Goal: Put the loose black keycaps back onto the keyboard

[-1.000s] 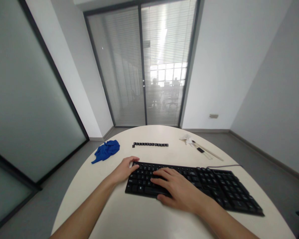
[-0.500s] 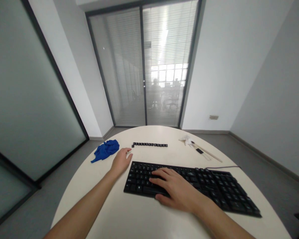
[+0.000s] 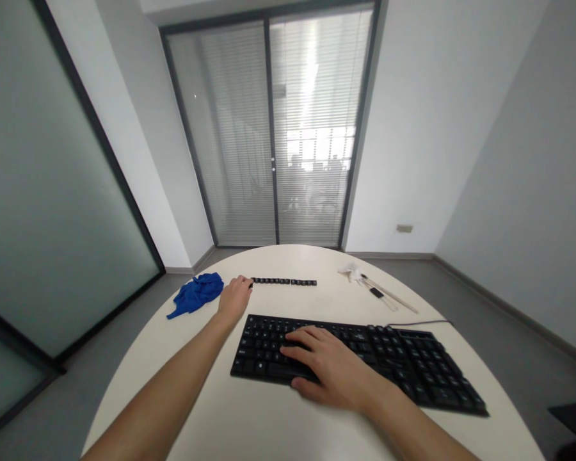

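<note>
My left hand [image 3: 235, 296] is at the left end of a row of small black keycaps [image 3: 281, 281] laid out on the table. Its fingers are closed on the keycap at that end [image 3: 250, 285], which is mostly covered by the fingertips. Across the middle of a black keyboard [image 3: 393, 358] lies my right hand [image 3: 324, 365], fingers spread over the keys and thumb at the front edge. It holds nothing. The keyboard sits at a slant in front of me.
A crumpled blue cloth [image 3: 196, 295] lies left of my left hand. At the back right are a thin wooden-handled brush [image 3: 398, 299], a wire tool with a black grip [image 3: 376, 292] and a white wad [image 3: 350, 273]. A cable [image 3: 422, 322] runs behind the keyboard on the round table [image 3: 249, 422].
My left hand has moved forward to the end keycap, and its fingers have closed on it. My right hand stays on the keyboard. The view has shifted slightly.
</note>
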Motion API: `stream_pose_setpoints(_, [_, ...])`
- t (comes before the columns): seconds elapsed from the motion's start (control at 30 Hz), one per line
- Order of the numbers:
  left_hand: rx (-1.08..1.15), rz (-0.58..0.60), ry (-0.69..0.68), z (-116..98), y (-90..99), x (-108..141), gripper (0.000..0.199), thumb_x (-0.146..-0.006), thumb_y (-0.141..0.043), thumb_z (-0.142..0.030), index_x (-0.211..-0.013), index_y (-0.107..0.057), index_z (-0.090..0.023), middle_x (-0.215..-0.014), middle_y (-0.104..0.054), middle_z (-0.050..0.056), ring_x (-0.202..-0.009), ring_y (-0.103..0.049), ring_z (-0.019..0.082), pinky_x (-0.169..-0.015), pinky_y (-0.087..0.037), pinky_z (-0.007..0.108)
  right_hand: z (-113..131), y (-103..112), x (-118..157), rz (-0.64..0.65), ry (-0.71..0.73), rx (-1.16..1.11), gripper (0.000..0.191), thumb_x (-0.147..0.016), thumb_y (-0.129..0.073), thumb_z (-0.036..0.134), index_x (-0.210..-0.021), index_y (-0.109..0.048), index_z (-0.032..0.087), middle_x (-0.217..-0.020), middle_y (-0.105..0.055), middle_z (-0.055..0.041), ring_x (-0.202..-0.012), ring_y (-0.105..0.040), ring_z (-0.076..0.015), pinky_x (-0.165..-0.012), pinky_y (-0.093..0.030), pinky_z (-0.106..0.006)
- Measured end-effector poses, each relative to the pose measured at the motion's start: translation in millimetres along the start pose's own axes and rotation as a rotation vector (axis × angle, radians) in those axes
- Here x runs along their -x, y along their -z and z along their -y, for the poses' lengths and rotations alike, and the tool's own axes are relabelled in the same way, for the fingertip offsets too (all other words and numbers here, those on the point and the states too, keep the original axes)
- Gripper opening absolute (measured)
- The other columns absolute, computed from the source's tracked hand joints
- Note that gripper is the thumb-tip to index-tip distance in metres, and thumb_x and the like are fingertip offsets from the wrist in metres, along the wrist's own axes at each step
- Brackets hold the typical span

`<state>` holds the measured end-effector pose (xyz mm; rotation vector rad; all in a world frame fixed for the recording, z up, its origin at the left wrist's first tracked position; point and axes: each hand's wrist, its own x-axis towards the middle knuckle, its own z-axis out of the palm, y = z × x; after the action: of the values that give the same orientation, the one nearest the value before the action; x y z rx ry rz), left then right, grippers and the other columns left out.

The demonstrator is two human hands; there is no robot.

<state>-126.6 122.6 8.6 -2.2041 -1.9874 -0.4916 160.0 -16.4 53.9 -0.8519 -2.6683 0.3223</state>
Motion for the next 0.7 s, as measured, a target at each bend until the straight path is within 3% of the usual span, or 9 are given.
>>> stream_pose_setpoints(0.2, [0.011, 0.005, 0.014, 0.6, 5.9, 6.9, 0.019, -0.096, -0.054, -0.019, -0.11, -0.067, -0.021, -0.114, -0.063, 0.009, -0.11, -0.056, 0.026, -0.091, -0.046, 0.035, -0.7, -2.1, 1.1, -0.001, 0.004, 0.001, 0.05, -0.088, -0.064, 0.038, -0.136, -0.06, 0.025, -0.142, -0.056, -0.0087, -0.129, -0.049, -0.0287, -0.112, -0.037, -0.046])
stream_pose_setpoints(0.4, [0.1, 0.003, 0.011, 3.7, 21.0, 32.3, 0.014, -0.092, -0.058, -0.018, -0.101, -0.069, -0.018, -0.109, -0.067, 0.009, -0.107, -0.059, 0.027, -0.09, -0.045, 0.034, 2.2, 2.2, -0.8, 0.015, -0.012, 0.0, 0.05, -0.087, -0.066, 0.036, -0.135, -0.061, 0.024, -0.142, -0.057, -0.0098, -0.129, -0.049, -0.0289, -0.112, -0.037, -0.046])
stream_pose_setpoints(0.6, [0.271, 0.006, 0.013, 6.1, 30.4, 63.9, 0.017, -0.093, -0.056, -0.025, -0.102, -0.07, -0.019, -0.103, -0.071, 0.008, -0.1, -0.064, 0.025, -0.085, -0.048, 0.033, 3.5, 4.2, -2.0, 0.028, -0.02, 0.008, 0.051, -0.086, -0.066, 0.035, -0.136, -0.061, 0.024, -0.142, -0.057, -0.0096, -0.129, -0.05, -0.0299, -0.112, -0.038, -0.047])
stream_pose_setpoints(0.7, [0.436, 0.042, -0.052, 10.4, 36.6, 70.5, 0.021, -0.094, -0.055, -0.032, -0.104, -0.071, -0.021, -0.105, -0.072, 0.006, -0.098, -0.066, 0.022, -0.085, -0.05, 0.031, 5.0, 4.9, -2.5, 0.041, -0.024, 0.009, 0.051, -0.086, -0.066, 0.034, -0.136, -0.061, 0.023, -0.142, -0.057, -0.01, -0.13, -0.049, -0.0302, -0.112, -0.038, -0.048])
